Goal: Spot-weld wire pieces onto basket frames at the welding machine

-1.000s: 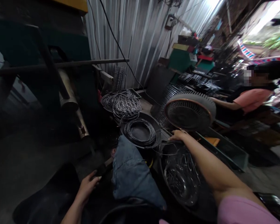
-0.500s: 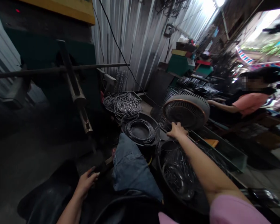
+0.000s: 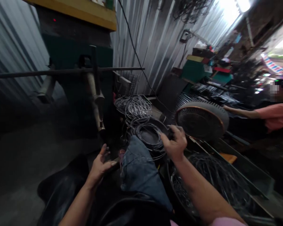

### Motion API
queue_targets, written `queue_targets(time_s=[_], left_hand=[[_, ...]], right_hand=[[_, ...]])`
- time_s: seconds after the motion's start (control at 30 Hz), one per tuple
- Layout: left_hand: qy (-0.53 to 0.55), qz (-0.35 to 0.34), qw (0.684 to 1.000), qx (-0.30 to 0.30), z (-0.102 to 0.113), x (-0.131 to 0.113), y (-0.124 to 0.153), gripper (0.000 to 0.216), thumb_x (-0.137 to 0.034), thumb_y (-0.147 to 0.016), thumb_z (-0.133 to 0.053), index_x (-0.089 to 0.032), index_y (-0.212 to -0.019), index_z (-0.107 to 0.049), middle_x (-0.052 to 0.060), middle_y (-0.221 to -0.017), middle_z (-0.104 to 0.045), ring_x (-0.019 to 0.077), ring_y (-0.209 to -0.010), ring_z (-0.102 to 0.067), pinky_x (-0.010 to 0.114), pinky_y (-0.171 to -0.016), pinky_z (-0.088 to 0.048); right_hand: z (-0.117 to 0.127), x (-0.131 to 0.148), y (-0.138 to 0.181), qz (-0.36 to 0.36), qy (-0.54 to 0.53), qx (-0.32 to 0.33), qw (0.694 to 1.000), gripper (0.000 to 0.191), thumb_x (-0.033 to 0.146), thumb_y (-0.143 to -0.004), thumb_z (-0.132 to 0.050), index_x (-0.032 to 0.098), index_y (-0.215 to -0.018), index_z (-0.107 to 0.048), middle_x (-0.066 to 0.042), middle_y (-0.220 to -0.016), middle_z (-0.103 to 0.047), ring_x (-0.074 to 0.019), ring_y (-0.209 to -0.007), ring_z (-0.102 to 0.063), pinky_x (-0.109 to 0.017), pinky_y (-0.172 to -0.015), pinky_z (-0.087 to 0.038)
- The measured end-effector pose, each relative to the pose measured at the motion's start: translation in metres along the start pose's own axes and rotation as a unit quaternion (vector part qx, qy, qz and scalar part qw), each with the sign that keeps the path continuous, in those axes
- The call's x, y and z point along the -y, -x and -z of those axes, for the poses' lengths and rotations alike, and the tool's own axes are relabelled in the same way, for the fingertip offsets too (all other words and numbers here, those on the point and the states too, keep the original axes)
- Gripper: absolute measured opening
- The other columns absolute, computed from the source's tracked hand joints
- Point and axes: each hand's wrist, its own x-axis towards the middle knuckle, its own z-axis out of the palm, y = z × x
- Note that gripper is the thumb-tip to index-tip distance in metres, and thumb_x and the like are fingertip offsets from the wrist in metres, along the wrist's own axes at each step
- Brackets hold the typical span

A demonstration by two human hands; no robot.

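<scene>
My right hand (image 3: 175, 142) is closed at the edge of a stack of dark wire rings (image 3: 149, 135) that lie in a black round pan, and thin wire loops trail from under its fingers. My left hand (image 3: 101, 164) hovers with fingers spread, holding nothing, above a dark surface beside my knee in blue jeans (image 3: 139, 169). Farther back lies a pile of shiny wire rings (image 3: 130, 106). A round fan grille (image 3: 201, 121) stands on edge just right of my right hand. A basin of tangled wire (image 3: 202, 185) sits under my right forearm.
A green machine (image 3: 77, 62) with a long horizontal bar (image 3: 61, 72) stands at the left. Corrugated metal sheeting (image 3: 155, 37) forms the back wall. At the right another person in an orange shirt (image 3: 275, 116) reaches an arm toward the fan grille.
My right hand pulled back from the fan grille to the stack of dark rings and closed. My left hand lifted and spread its fingers. The view swung left.
</scene>
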Motion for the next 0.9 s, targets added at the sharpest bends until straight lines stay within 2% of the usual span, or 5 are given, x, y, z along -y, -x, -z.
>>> queue_targets(time_s=[0.23,0.37,0.53,0.67,0.9], left_hand=[[0.030,-0.052,0.996,-0.063,0.035,-0.024,0.011,0.111,-0.024,-0.044,-0.088,-0.017,-0.143,-0.039,0.011,-0.122,-0.058,0.0260,-0.110,-0.056,0.029,-0.083,-0.053],[0.011,-0.031,0.993,-0.112,0.061,-0.023,0.014,0.097,-0.022,-0.042,-0.088,-0.012,-0.132,-0.051,0.004,-0.094,-0.063,0.0186,-0.085,-0.062,0.028,-0.075,-0.053],[-0.078,-0.080,0.975,-0.191,0.074,-0.029,0.013,0.088,-0.026,-0.048,-0.086,-0.016,-0.130,-0.055,0.006,-0.112,-0.063,0.0237,-0.105,-0.059,0.034,-0.093,-0.047],[-0.286,-0.114,0.927,-0.213,0.074,-0.039,0.012,0.071,-0.031,-0.058,-0.080,-0.022,-0.126,-0.060,0.006,-0.122,-0.059,0.0256,-0.115,-0.054,0.037,-0.103,-0.039],[-0.555,-0.113,0.818,-0.105,0.046,-0.054,0.007,0.072,-0.035,-0.061,-0.070,-0.026,-0.132,-0.056,0.006,-0.119,-0.060,0.0290,-0.109,-0.055,0.041,-0.096,-0.041]], right_hand=[[-0.056,0.077,0.056,0.192,-0.205,0.015,0.960,0.028,0.018,-0.082,-0.064,0.022,-0.109,-0.060,-0.006,-0.085,-0.064,-0.0183,-0.071,-0.064,-0.031,-0.063,-0.056],[-0.078,0.079,0.078,0.191,-0.230,0.038,0.954,0.029,0.015,-0.082,-0.062,0.023,-0.110,-0.061,-0.006,-0.086,-0.065,-0.0192,-0.073,-0.065,-0.035,-0.067,-0.056],[-0.104,0.059,0.097,0.134,-0.263,0.194,0.936,0.023,0.015,-0.084,-0.056,0.020,-0.106,-0.064,-0.009,-0.091,-0.066,-0.0212,-0.081,-0.063,-0.037,-0.073,-0.054],[-0.113,0.044,0.113,0.097,-0.236,0.317,0.913,0.032,0.009,-0.080,-0.052,0.020,-0.108,-0.063,-0.009,-0.095,-0.067,-0.0221,-0.085,-0.063,-0.035,-0.075,-0.052],[-0.100,0.031,0.114,0.079,-0.131,0.421,0.894,0.026,0.012,-0.078,-0.058,0.019,-0.101,-0.067,-0.006,-0.085,-0.069,-0.0207,-0.080,-0.063,-0.031,-0.073,-0.046]])
